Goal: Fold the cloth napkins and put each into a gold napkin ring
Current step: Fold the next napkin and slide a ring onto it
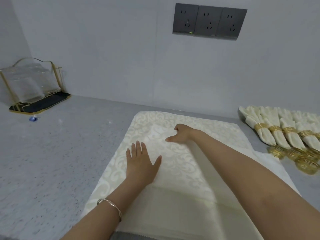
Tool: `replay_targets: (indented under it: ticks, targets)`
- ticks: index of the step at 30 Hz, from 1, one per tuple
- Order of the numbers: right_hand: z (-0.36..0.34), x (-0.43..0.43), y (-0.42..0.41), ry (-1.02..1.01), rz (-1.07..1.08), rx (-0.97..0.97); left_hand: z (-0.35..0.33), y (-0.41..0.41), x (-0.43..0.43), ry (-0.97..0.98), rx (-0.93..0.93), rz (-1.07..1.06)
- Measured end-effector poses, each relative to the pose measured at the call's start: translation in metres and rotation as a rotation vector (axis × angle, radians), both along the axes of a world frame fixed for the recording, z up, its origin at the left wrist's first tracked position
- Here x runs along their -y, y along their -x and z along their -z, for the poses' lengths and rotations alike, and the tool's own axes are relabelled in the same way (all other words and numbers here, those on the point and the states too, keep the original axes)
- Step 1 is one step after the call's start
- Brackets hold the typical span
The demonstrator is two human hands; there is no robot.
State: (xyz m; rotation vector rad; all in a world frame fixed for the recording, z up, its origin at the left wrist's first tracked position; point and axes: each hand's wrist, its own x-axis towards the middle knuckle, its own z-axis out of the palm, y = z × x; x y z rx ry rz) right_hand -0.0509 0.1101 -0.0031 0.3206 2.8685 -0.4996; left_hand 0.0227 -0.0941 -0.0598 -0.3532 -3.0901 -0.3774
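Observation:
A cream patterned cloth napkin (183, 163) lies spread flat on the grey counter in front of me. My left hand (141, 163) rests palm down on its left part, fingers straight and spread. My right hand (181, 135) reaches across to the napkin's far middle, thumb out and fingers curled down onto the cloth; whether it pinches a fold I cannot tell. At the right, several folded napkins (277, 130) sit in gold rings. Several loose gold napkin rings (299, 157) lie in front of them.
A gold wire rack with clear glasses (31, 84) stands on a dark tray at the back left. A small blue object (33, 118) lies beside it. Wall sockets (209, 21) are above. The grey counter (60, 161) extends left of the napkin.

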Motion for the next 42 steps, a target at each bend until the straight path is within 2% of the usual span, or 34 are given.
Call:
replay_targets:
  ticks: [2, 5, 9, 10, 12, 14, 16, 19, 23, 25, 33, 42]
  targets:
    - [0.003, 0.010, 0.005, 0.086, -0.047, -0.054, 0.000, 0.000, 0.000, -0.008, -0.003, 0.005]
    - [0.008, 0.028, 0.010, 0.304, -0.115, -0.255, 0.000, 0.000, 0.000, -0.024, -0.012, -0.001]
    - [-0.003, 0.041, -0.003, 0.366, -0.207, -0.454, 0.002, 0.002, 0.002, -0.089, -0.021, -0.017]
    - [-0.008, 0.041, -0.010, 0.355, -0.228, -0.484, 0.002, 0.002, 0.003, -0.158, -0.035, -0.019]
    - [-0.014, 0.037, -0.027, 0.322, -0.260, -0.527, -0.003, 0.000, 0.004, -0.418, -0.051, -0.026]
    - [-0.018, 0.031, -0.053, 0.302, -0.275, -0.549, -0.016, -0.005, 0.010, -0.739, 0.009, -0.041]
    - [-0.021, 0.027, -0.084, 0.292, -0.296, -0.548, -0.030, -0.008, 0.023, -0.895, 0.081, 0.037]
    - [-0.014, 0.019, -0.134, 0.273, -0.307, -0.526, -0.040, -0.015, 0.043, -0.753, 0.162, 0.236]
    - [0.002, 0.003, -0.177, 0.272, -0.325, -0.510, -0.029, -0.028, 0.048, -0.251, 0.177, 0.335]
    - [0.009, -0.004, -0.193, 0.283, -0.301, -0.494, -0.022, -0.040, 0.044, -0.111, 0.154, 0.327]
    - [0.026, -0.016, -0.219, 0.253, -0.266, -0.443, -0.014, -0.061, 0.032, 0.049, 0.092, 0.325]
    - [0.030, -0.013, -0.228, 0.048, -0.321, -0.390, -0.018, -0.065, 0.029, 0.128, 0.159, 0.308]
